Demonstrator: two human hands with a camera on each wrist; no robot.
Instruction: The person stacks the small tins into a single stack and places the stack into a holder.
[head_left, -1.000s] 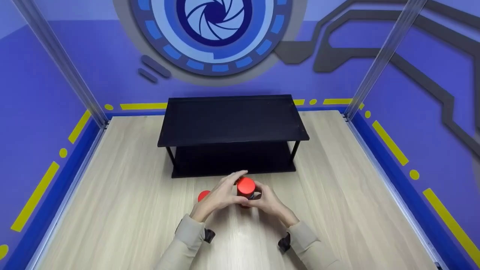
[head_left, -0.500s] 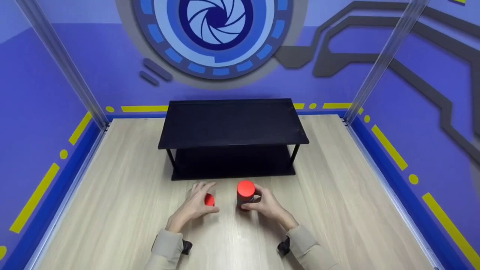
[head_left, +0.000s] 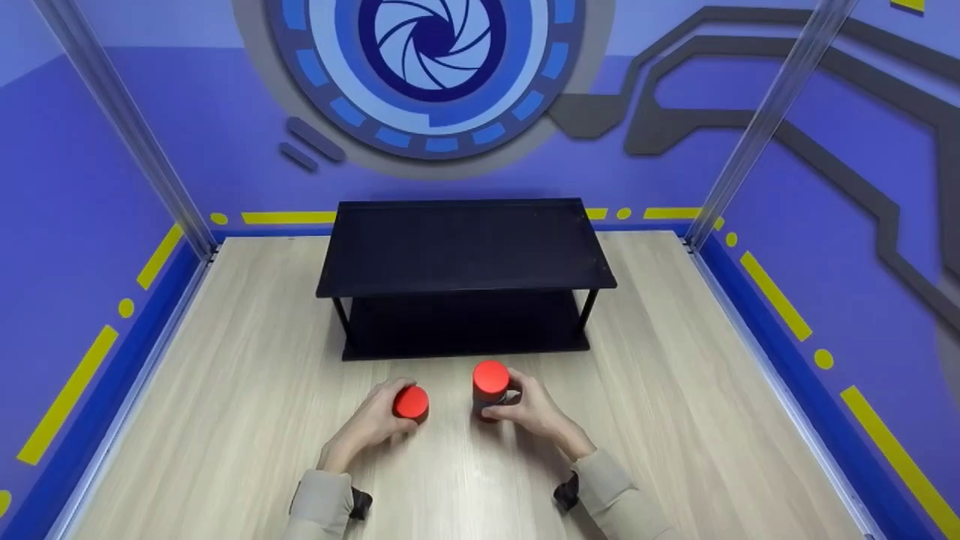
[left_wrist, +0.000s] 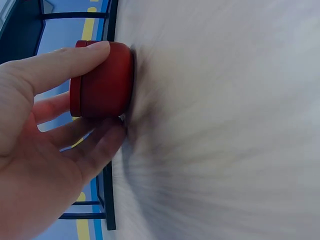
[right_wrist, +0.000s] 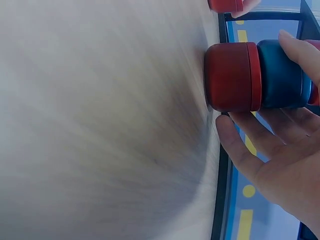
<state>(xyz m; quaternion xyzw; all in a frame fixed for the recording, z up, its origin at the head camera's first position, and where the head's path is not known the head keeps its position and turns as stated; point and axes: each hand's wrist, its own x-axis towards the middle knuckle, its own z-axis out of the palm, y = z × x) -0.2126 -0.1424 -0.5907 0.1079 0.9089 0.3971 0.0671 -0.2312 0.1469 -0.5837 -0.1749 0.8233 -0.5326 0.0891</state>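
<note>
A squat red tin with a lid (head_left: 411, 403) stands on the table, and my left hand (head_left: 375, 416) grips it from the left. The left wrist view has the thumb (left_wrist: 92, 54) along one side of the tin, with the fingers on the other. To its right rises a stack of tins, its top one red (head_left: 491, 377). My right hand (head_left: 536, 409) holds this stack from the right. In the right wrist view a red tin (right_wrist: 230, 77) forms the base and a blue tin (right_wrist: 280, 75) sits above it, thumb against the blue one. Fingers partly hide the upper part.
Behind both hands stands a black two-level shelf (head_left: 472, 247), its lower board (head_left: 465, 322) close to the tins. Wood-grain table (head_left: 247, 375) extends to either side. Blue printed walls (head_left: 97, 247) with metal corner posts (head_left: 772, 112) enclose the back and sides.
My left hand has left the stack, moved left and closed its fingers round the single red tin. My right hand stays on the stack. The head view has shifted slightly.
</note>
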